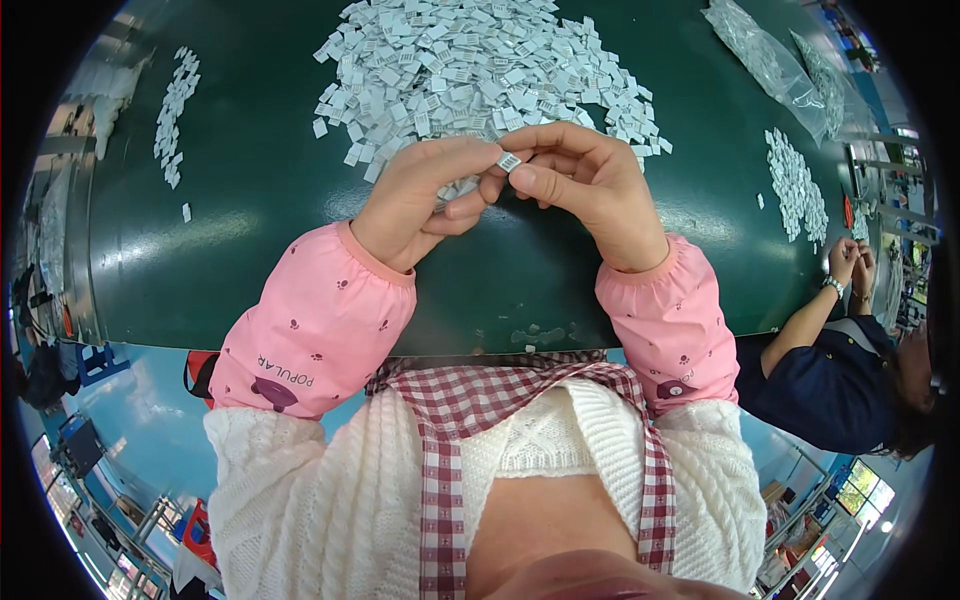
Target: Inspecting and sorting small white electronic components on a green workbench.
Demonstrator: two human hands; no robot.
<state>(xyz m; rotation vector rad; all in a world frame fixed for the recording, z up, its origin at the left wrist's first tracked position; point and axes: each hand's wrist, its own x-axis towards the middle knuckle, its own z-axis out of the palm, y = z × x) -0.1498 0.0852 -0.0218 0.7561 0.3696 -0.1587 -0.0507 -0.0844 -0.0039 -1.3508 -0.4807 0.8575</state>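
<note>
Between my two hands is a small white rectangular piece point(509, 161) with dark slots. My left hand point(425, 185) pinches it from the left with thumb and fingers. From the other side my right hand point(590, 180) grips it between thumb and forefinger, its other fingers curled behind. Just beyond my hands spreads a large heap of similar small white pieces point(470, 75) on the dark green table point(250, 270). Some of the heap is hidden behind my fingers.
A narrow strip of white pieces point(172, 120) lies far left, with a single piece point(186, 212) near it. Another pile point(795, 185) lies right, near clear plastic bags point(765, 55). At the right edge a co-worker in dark clothes point(840, 385) has both hands raised together.
</note>
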